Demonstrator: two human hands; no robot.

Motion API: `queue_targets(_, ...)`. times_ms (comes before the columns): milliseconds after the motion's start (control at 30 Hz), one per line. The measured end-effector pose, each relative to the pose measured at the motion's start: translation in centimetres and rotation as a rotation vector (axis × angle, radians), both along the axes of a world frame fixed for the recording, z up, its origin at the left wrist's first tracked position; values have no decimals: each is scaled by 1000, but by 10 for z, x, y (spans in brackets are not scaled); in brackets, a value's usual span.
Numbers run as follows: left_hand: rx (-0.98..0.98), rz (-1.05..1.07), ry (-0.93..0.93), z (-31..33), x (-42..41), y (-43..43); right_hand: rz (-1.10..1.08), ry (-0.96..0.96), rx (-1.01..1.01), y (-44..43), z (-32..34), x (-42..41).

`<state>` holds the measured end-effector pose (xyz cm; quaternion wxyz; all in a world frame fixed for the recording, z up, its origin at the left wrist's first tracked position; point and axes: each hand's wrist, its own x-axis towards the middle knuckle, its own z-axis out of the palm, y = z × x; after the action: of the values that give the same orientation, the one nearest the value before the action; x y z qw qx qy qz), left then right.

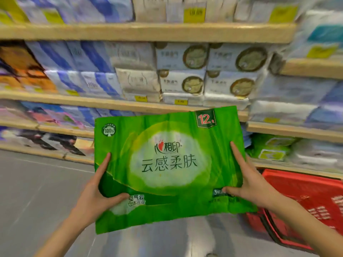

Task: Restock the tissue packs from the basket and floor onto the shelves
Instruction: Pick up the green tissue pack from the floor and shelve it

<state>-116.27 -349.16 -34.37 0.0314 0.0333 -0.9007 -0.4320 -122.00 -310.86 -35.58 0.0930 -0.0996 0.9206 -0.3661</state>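
A large green tissue pack (170, 164) with a white oval and a "12" badge is held up in front of me, its printed face toward the camera. My left hand (96, 193) grips its left edge, thumb on the front. On the right edge sits my right hand (248, 184), fingers spread up the side and thumb pressed on the front. Behind the pack run wooden shelves (148, 32) stacked with tissue packs. The red basket (304, 206) stands on the floor at the lower right, partly hidden by my right forearm.
Green packs (269, 147) of a similar kind lie on the lowest shelf at the right, just behind the held pack. Blue, white and orange packs fill the upper shelves. Grey floor (37, 191) stretches to the left and below.
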Motion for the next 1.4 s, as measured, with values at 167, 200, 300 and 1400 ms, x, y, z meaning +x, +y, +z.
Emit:
queue_targets(167, -49, -116, 195, 141, -14, 29, -149, 206, -22, 33, 136, 44)
queue_targets(200, -47, -152, 241, 166, -17, 38, -184, 251, -22, 41, 162, 54)
queue_targets(300, -57, -260, 414, 237, -24, 72, -304, 390, -12, 68, 230, 87)
queue_targets(1400, 236, -1004, 947, 483, 69, 781, -1134, 882, 320, 613, 470, 433)
